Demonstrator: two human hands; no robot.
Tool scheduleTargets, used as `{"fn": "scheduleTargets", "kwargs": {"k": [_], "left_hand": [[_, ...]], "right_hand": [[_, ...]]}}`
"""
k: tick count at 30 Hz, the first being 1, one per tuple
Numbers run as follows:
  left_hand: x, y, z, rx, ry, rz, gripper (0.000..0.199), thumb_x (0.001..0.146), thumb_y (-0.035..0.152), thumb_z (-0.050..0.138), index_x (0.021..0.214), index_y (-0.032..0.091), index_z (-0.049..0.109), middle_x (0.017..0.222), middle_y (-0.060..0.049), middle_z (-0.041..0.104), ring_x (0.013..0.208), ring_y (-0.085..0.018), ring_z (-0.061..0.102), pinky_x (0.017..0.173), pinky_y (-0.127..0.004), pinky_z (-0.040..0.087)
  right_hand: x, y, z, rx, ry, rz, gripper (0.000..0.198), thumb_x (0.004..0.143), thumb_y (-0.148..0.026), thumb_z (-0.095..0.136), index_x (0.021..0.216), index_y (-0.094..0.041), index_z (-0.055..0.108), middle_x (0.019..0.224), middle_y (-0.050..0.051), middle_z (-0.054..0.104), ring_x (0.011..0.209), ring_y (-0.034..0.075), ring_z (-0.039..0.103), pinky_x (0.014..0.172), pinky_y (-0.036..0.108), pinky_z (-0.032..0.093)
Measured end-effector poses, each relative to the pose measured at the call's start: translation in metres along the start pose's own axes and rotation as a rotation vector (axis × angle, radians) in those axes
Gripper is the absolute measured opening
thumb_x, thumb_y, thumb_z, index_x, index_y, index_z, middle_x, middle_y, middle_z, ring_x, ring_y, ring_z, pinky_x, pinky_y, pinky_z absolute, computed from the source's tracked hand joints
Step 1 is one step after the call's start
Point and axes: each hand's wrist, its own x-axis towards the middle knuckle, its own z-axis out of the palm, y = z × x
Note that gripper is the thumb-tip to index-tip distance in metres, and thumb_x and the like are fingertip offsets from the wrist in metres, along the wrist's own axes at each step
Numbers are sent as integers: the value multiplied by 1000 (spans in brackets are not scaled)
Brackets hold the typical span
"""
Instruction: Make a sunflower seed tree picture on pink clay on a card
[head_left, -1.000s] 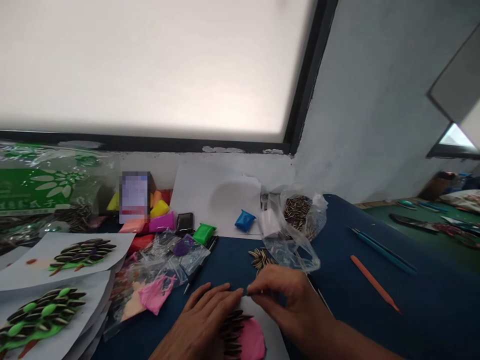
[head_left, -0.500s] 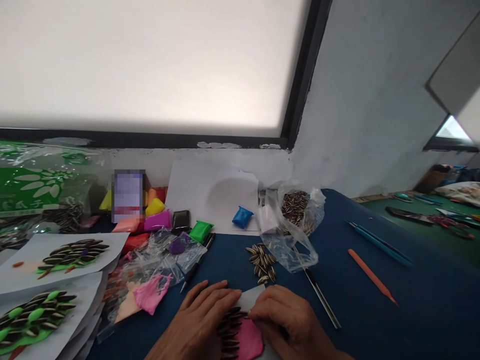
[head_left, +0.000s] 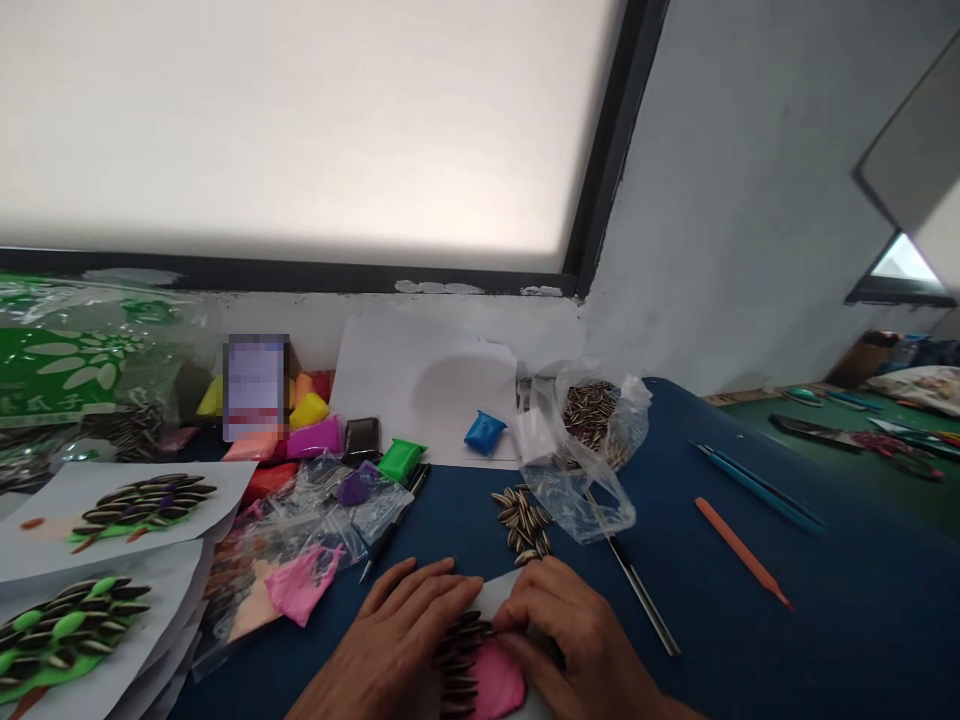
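Observation:
At the bottom of the head view, a pink clay patch (head_left: 499,682) lies on a sheet of white paper (head_left: 501,592). Striped sunflower seeds (head_left: 459,665) stand in rows along the patch's left side. My left hand (head_left: 401,640) rests flat on the left of the sheet, fingers stretched out and touching the seeds' edge. On the other side my right hand (head_left: 562,630) is closed in a pinch, thumb and forefinger at the tip of a sunflower seed (head_left: 484,630) at the clay's upper edge. Its fingers partly hide that seed. Just beyond lies a small pile of loose seeds (head_left: 523,522).
A plastic bag of seeds (head_left: 592,420) stands behind the pile. To the right lie a metal rod (head_left: 645,595), an orange clay tool (head_left: 742,552) and blue tweezers (head_left: 757,485). Leftward are clay packets (head_left: 315,437), a pink clay lump (head_left: 304,585) and sheets with seed pictures (head_left: 142,510).
My right hand's fingers have shifted very slightly at the clay's upper edge. The left hand stays flat in place, and the view has tilted a little.

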Motion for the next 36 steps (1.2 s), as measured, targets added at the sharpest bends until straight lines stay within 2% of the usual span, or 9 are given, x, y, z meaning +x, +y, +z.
{"fn": "scheduleTargets", "kwargs": {"k": [6,10,14,21,28,33,36], "left_hand": [[3,2,-6,-32,-27,43,74,85,33,71,150,27,36,137,-6,65,127,-31,60,107,-46,47],[5,6,-16,-42,-52,-3,56,96,40,64,147,33,42,136,-4,66,130,-30,58,110,-46,44],[5,6,-23,-101,-85,54,55,97,51,60,147,32,44,138,-6,65,130,-31,57,109,-48,44],[4,6,-15,-54,-36,0,37,102,41,57,138,35,54,134,-1,67,129,-27,58,111,-44,43],[6,7,-22,-22,-78,7,47,97,57,59,140,39,52,135,2,66,128,-28,59,106,-48,48],[3,8,-14,11,-42,2,43,98,54,59,138,39,55,133,1,67,128,-29,59,106,-48,47],[2,7,-13,7,-47,-4,48,96,56,62,140,39,55,134,-1,67,127,-30,59,106,-49,47]], "right_hand": [[3,0,0,-37,24,-25,17,89,-7,54,80,-20,61,75,3,63,71,17,58,64,27,43],[3,0,3,-72,36,-55,17,87,-6,54,79,-20,59,73,2,61,69,16,57,63,26,41],[4,-1,4,-130,37,-65,17,86,-5,52,77,-19,55,73,2,61,68,16,56,61,26,39],[7,-5,6,-254,16,-97,20,87,-6,48,73,-19,51,71,2,58,66,16,53,60,27,36],[5,-4,8,-269,4,-81,20,89,-7,47,73,-18,52,71,3,59,65,16,53,60,27,34],[5,-4,9,-263,14,-85,19,87,-7,47,72,-19,52,70,2,58,65,16,52,59,27,33],[6,-5,9,-266,10,-84,19,87,-8,47,72,-19,52,69,2,58,64,15,52,58,27,32]]}}
